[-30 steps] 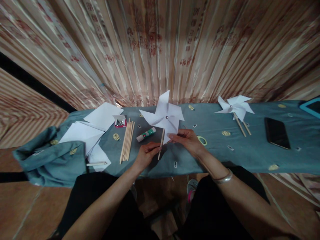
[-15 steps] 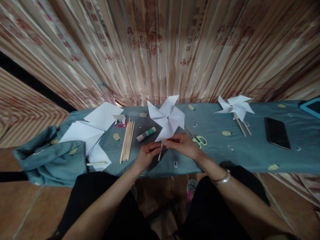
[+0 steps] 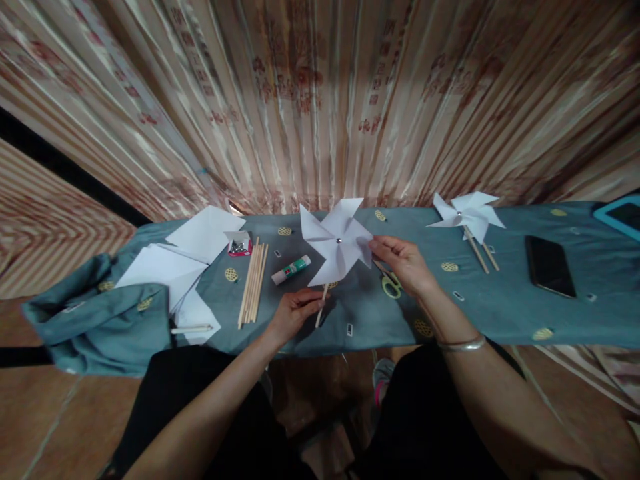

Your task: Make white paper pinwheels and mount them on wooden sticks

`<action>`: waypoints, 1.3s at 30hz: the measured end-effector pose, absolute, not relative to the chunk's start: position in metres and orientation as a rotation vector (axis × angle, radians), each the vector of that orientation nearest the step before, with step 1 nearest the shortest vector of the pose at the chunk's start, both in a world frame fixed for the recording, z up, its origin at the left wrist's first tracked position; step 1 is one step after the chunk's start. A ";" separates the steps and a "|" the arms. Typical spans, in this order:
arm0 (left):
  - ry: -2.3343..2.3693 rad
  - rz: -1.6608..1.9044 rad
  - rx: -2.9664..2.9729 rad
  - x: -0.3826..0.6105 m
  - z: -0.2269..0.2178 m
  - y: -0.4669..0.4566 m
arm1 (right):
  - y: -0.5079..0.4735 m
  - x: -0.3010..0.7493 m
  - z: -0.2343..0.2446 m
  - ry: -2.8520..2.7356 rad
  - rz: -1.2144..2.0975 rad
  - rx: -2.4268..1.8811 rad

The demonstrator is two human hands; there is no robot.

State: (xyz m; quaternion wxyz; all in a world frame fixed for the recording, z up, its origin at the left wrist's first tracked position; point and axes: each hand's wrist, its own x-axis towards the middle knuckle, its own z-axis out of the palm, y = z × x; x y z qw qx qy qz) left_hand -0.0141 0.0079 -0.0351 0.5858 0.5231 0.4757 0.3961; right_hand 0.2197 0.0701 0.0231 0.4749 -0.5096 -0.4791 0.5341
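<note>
A white paper pinwheel (image 3: 336,257) with a shiny pin at its centre stands tilted over the middle of the cloth. Its thin wooden stick (image 3: 323,307) is pinched between the thumb and fingers of my left hand (image 3: 293,315), just under the blades. At the pinwheel's right side, my right hand (image 3: 404,265) has thumb and fingers closed at the tip of a blade. Yellow-green scissors (image 3: 391,287) lie beneath my right hand, partly covered by it. A glue stick (image 3: 291,270) rests left of the pinwheel.
Several wooden sticks (image 3: 254,283), a small box of pins (image 3: 240,244) and white paper sheets (image 3: 167,268) lie left. Two finished-looking pinwheels (image 3: 473,215), a phone (image 3: 550,265) and a blue-edged device (image 3: 620,215) lie right. A curtain (image 3: 320,100) hangs behind.
My right hand has left the stick and moved up and right to a blade tip. The pinwheel has shifted slightly right, while my left hand keeps hold of its stick.
</note>
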 end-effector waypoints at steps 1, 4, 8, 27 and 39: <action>1.116 0.924 1.220 -0.014 -0.035 0.008 | 0.069 0.219 0.024 -1.171 1.323 -1.247; 1.130 0.933 1.220 -0.015 -0.035 0.009 | 0.066 0.217 0.028 -1.142 1.313 -1.250; 1.133 0.938 1.256 -0.016 -0.036 0.010 | 0.065 0.217 0.030 -1.132 1.315 -1.250; 1.152 0.976 1.263 -0.017 -0.041 0.011 | 0.058 0.206 0.022 -1.176 1.348 -1.239; 1.190 0.995 1.256 -0.017 -0.042 0.012 | 0.050 0.193 0.022 -1.254 1.421 -1.215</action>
